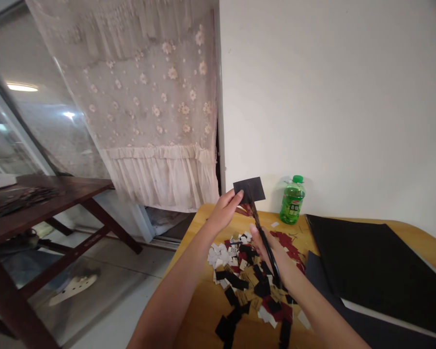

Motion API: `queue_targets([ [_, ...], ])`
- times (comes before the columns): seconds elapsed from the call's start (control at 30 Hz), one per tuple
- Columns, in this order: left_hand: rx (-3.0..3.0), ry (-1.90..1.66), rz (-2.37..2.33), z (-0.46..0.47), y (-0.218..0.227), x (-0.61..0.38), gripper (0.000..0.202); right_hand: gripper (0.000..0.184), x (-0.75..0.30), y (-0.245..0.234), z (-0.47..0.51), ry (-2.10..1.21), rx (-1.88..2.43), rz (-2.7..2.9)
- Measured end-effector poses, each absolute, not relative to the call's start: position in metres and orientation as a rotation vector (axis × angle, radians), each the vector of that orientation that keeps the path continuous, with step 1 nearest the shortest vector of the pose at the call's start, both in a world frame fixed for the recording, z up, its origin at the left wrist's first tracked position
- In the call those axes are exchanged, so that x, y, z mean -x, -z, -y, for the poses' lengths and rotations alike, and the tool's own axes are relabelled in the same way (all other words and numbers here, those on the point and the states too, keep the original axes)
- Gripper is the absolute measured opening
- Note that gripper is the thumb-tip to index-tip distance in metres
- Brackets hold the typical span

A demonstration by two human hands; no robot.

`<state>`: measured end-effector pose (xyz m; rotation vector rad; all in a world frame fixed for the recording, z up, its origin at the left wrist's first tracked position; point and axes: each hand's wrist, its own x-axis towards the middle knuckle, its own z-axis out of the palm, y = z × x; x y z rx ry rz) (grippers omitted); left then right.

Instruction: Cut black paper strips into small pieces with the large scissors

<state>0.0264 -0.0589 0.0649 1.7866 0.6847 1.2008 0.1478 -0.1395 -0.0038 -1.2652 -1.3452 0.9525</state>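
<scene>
My left hand (pixel 227 208) pinches a small black card (pixel 256 188) by its left side, thumb on top. With my right hand (pixel 271 249) I grip a pair of dark scissors (pixel 260 232), whose blades point up and meet the card's lower edge. Part of the handles is hidden by my fingers. Under both hands lies a heap of cut paper pieces (pixel 252 276) in black, brown, white and dark red, spread on the wooden table (pixel 192 286).
A green drink bottle (pixel 292 201) stands by the white wall. Large black sheets (pixel 370 261) lie on the table's right side. To the left are a lace curtain (pixel 160 106), a dark wooden table (pixel 76 198) and another person's foot in a pale clog (pixel 74 287).
</scene>
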Motion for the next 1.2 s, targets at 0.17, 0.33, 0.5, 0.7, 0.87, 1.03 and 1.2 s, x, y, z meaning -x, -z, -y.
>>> queue_targets([
  [0.17, -1.742, -1.135, -0.649, 0.058, -0.062, -0.027, 0.037, 0.041, -0.148, 0.010, 0.136, -0.915, 1.285, 1.336],
  [0.33, -1.745, -1.169, -0.715, 0.055, -0.059, -0.028, 0.038, 0.043, -0.147, -0.002, 0.141, -0.899, 1.366, 1.358],
  [0.5, -1.837, -1.233, -0.755, 0.051, -0.055, -0.027, 0.036, 0.045, -0.146, -0.006, 0.143, -0.889, 1.400, 1.358],
  [0.7, -1.748, -1.204, -0.756, 0.050, -0.053, -0.028, 0.037, 0.048, -0.146, -0.001, 0.139, -0.777, 1.383, 1.384],
  [0.87, -1.793, -1.225, -0.753, 0.051, -0.055, -0.028, 0.036, 0.049, -0.148, 0.001, 0.137, -0.742, 1.375, 1.379],
  [1.03, -1.814, -1.239, -0.717, 0.051, -0.056, -0.028, 0.034, 0.047, -0.149, 0.007, 0.135, -0.769, 1.328, 1.386],
  [1.2, -1.704, -1.186, -0.713, 0.050, -0.054, -0.027, 0.035, 0.046, -0.149, 0.008, 0.135, -0.794, 1.310, 1.397],
])
